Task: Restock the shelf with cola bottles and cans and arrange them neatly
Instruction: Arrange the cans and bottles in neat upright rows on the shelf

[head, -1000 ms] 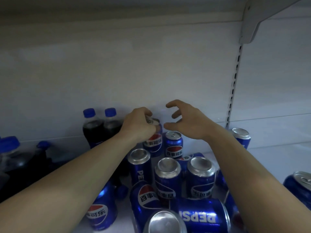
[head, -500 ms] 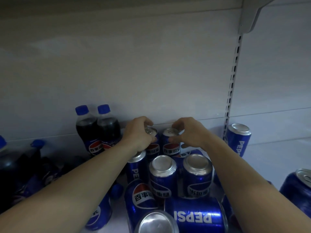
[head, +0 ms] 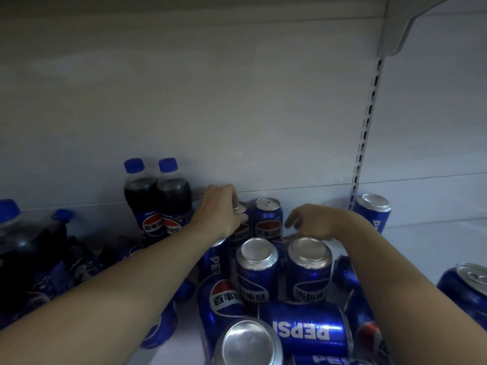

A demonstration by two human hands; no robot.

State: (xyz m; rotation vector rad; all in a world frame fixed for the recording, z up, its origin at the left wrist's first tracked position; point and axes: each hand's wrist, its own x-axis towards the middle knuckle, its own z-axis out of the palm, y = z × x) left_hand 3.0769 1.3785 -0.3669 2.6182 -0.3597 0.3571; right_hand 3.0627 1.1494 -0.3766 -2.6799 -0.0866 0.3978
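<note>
My left hand [head: 220, 212] grips the top of a blue cola can [head: 241, 231] standing at the back of the shelf. Right beside it stands a second back-row can [head: 268, 218], free of any hand. My right hand [head: 315, 222] hovers just right of that can, blurred, fingers loosely curled and holding nothing I can see. In front stand two upright cans [head: 257, 270] [head: 309, 270]. Several more cans lie on their sides nearer to me, one reading PEPSI [head: 308, 330]. Two small cola bottles [head: 143, 201] [head: 174, 201] stand left of my left hand.
Large dark bottles [head: 15, 241] crowd the far left. A slotted upright post [head: 366, 143] and a bracket [head: 405, 27] divide the shelf. Beyond the post stands one can [head: 373, 214]; another can [head: 466, 288] lies at the right edge. The white back wall [head: 237, 114] is close behind.
My right hand came down onto the second back-row can, then let go and moved right and lower. My left hand has kept hold of its can and set it lower at the back.
</note>
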